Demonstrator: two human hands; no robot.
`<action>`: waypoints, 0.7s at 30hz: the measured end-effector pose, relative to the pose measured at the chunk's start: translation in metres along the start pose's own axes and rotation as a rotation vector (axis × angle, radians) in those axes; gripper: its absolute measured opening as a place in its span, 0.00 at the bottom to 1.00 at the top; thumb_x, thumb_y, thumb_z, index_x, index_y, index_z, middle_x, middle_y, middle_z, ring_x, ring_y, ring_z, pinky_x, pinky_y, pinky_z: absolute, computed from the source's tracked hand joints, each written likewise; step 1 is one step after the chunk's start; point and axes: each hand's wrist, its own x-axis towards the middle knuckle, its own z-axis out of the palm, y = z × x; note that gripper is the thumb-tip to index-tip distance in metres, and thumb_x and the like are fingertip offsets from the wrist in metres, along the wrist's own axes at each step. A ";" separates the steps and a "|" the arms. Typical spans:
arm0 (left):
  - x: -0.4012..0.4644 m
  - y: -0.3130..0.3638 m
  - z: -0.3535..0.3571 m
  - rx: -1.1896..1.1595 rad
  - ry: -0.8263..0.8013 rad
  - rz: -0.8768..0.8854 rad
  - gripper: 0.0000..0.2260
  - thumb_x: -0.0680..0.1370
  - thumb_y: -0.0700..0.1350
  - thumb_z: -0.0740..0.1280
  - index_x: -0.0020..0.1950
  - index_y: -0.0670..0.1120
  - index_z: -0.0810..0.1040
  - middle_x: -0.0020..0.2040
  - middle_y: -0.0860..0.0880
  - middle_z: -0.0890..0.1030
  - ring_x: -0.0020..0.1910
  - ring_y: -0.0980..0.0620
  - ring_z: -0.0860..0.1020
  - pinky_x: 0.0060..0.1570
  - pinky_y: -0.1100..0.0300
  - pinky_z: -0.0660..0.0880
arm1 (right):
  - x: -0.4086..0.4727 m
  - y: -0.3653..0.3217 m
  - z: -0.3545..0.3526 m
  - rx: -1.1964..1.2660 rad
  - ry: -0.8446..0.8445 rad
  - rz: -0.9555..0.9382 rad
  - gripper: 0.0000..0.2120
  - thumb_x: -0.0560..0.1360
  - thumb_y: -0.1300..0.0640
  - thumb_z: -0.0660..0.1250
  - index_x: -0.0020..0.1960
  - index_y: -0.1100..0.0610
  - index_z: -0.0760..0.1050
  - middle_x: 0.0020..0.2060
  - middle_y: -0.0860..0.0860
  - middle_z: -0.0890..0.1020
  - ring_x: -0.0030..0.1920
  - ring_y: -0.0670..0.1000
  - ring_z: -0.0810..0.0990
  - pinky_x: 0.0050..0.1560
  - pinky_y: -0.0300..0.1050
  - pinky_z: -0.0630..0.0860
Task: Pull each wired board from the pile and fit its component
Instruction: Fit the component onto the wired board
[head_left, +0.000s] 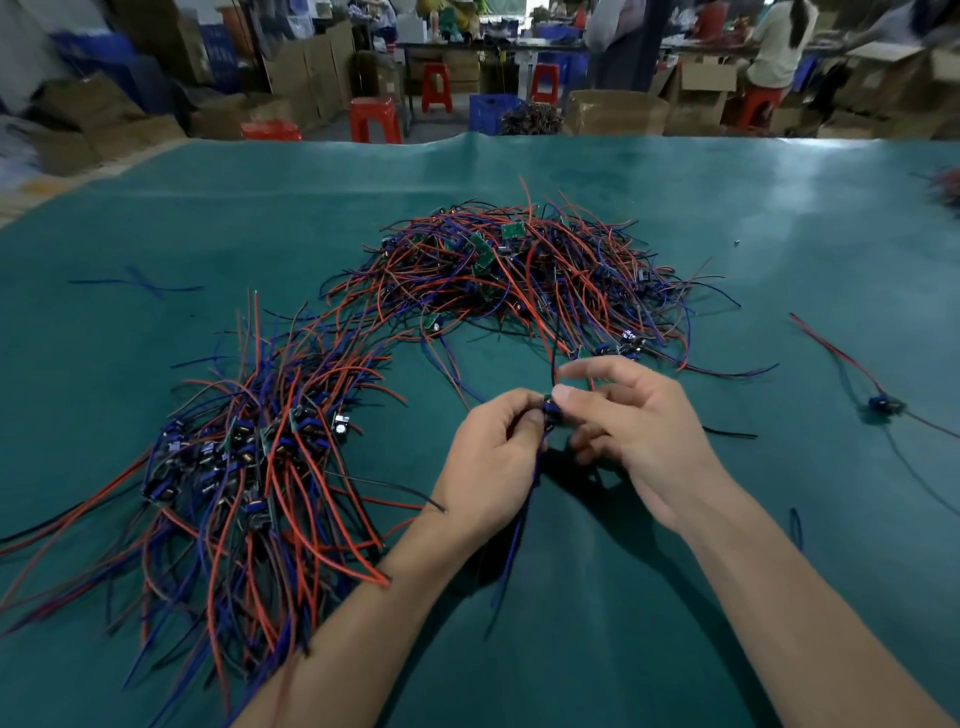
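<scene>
Head view: at frame centre, above the green table (675, 218), left hand (493, 457) and right hand (639, 426) both pinch one small board (550, 413) in curled fingers (563, 395). Pile (519, 270) lies upper centre; second heap (249, 467) at left.

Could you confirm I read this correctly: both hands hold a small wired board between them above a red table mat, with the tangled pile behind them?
Not quite: the table mat is teal green, not red, as the head view shows. The rest stands: the left hand and right hand pinch the small wired board between them, and the tangled pile lies behind.
</scene>
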 end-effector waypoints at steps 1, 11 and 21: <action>0.000 -0.001 0.000 0.006 -0.015 -0.001 0.10 0.84 0.37 0.59 0.47 0.40 0.78 0.31 0.54 0.73 0.26 0.58 0.67 0.31 0.60 0.64 | 0.001 0.000 -0.001 0.002 -0.022 0.013 0.07 0.74 0.65 0.74 0.51 0.58 0.84 0.34 0.54 0.80 0.28 0.49 0.76 0.26 0.39 0.74; -0.002 0.001 0.002 -0.004 -0.065 -0.002 0.10 0.84 0.40 0.63 0.49 0.39 0.81 0.28 0.56 0.74 0.25 0.60 0.67 0.29 0.62 0.65 | 0.005 0.000 -0.009 0.102 -0.003 -0.020 0.05 0.69 0.61 0.76 0.43 0.62 0.83 0.33 0.53 0.81 0.29 0.47 0.78 0.29 0.37 0.75; -0.003 0.006 0.004 0.014 -0.126 0.007 0.12 0.84 0.40 0.63 0.44 0.47 0.82 0.26 0.56 0.72 0.25 0.59 0.66 0.28 0.67 0.64 | 0.016 -0.009 -0.039 0.049 0.539 -0.312 0.10 0.74 0.66 0.74 0.38 0.54 0.81 0.26 0.45 0.81 0.27 0.44 0.76 0.30 0.37 0.74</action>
